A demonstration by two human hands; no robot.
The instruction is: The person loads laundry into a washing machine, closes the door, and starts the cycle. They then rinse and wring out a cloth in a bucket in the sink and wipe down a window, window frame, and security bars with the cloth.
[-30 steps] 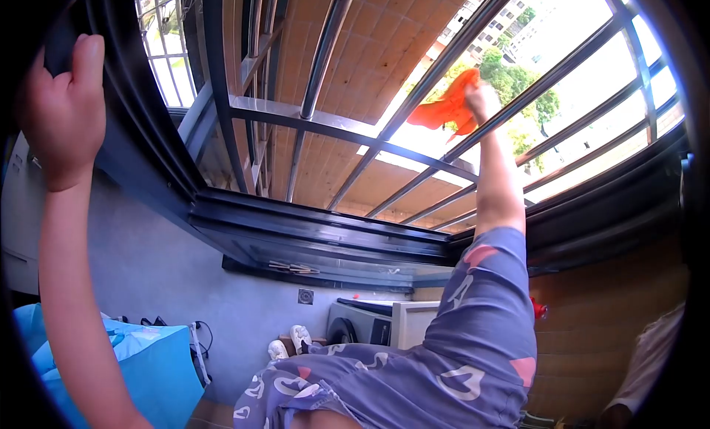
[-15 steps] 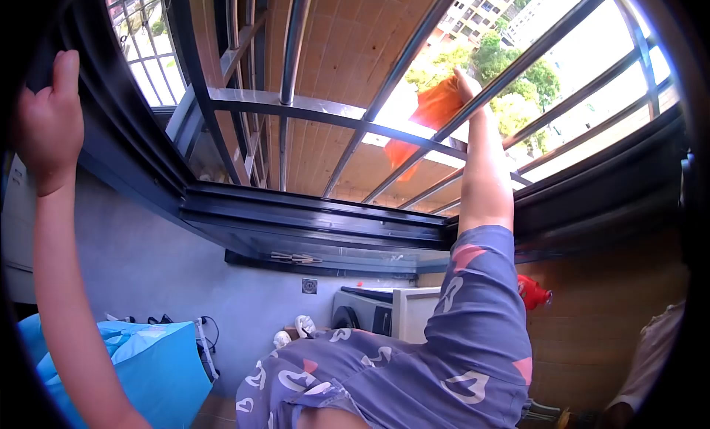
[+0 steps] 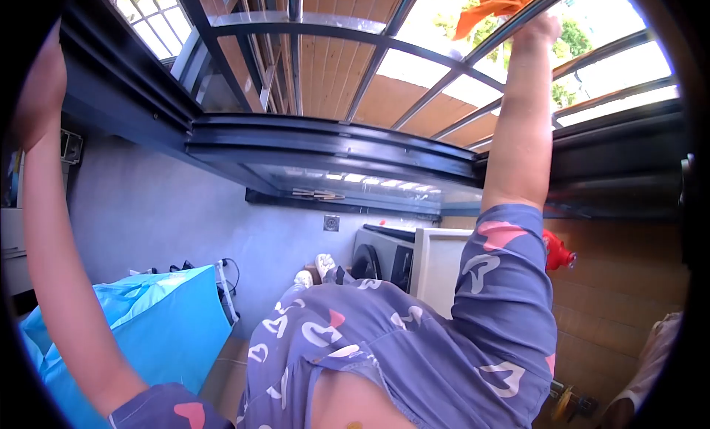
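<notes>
My right hand (image 3: pixel 542 31) reaches out through the metal bars (image 3: pixel 436 92) of a window grille. It is closed on an orange cloth (image 3: pixel 497 6), which lies against a slanting bar near the top of the view. Part of the cloth is behind that bar. At the far left, my left hand (image 3: pixel 46 89) is raised against the edge of the dark window frame (image 3: pixel 122 66); its fingers are mostly lost in the dark border, but the hand looks wrapped round the frame.
Below the window sill (image 3: pixel 333 144) stand a light blue fabric hamper (image 3: pixel 174 318) and a grey front-loading washer (image 3: pixel 384 255). A red bottle (image 3: pixel 558 250) is beside my right sleeve. A floor drain (image 3: pixel 331 223) lies in the grey floor. Hanging fabric (image 3: pixel 654 362) shows at lower right.
The orange cloth and my right hand have moved up and to the right along the bars. The view has tilted down, showing more floor. My left hand has shifted towards the view's edge.
</notes>
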